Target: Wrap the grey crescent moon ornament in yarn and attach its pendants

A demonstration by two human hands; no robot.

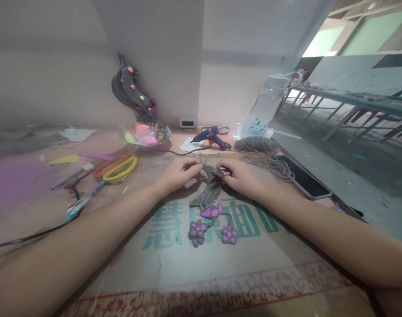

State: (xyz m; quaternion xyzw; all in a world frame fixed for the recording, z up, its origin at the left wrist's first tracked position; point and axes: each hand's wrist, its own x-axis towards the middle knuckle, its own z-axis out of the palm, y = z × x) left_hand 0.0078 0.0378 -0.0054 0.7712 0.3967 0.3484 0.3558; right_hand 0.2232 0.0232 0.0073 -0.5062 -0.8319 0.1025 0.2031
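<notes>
A curved grey fabric piece [210, 187] lies between my hands on the printed cardboard. My left hand [179, 175] is closed in a pinch at its upper left edge, beside a thin grey yarn end [203, 161]. At the upper right edge, my right hand [239, 174] pinches a small pink and dark item [224, 171], mostly hidden by the fingers. Below the fabric hang a purple piece with grey yarn outline [212, 212] and two purple-petalled yarn flowers, one left [197, 233] and one right [229, 234].
Orange and yellow-handled scissors [121, 169] and pens [85, 202] lie left. Behind stand a bowl [148, 146] of coloured pieces, a blue glue gun [210, 136] and a water bottle [263, 108]. Grey yarn [270, 165] and a phone [305, 178] lie right. A black cord [26, 237] crosses left.
</notes>
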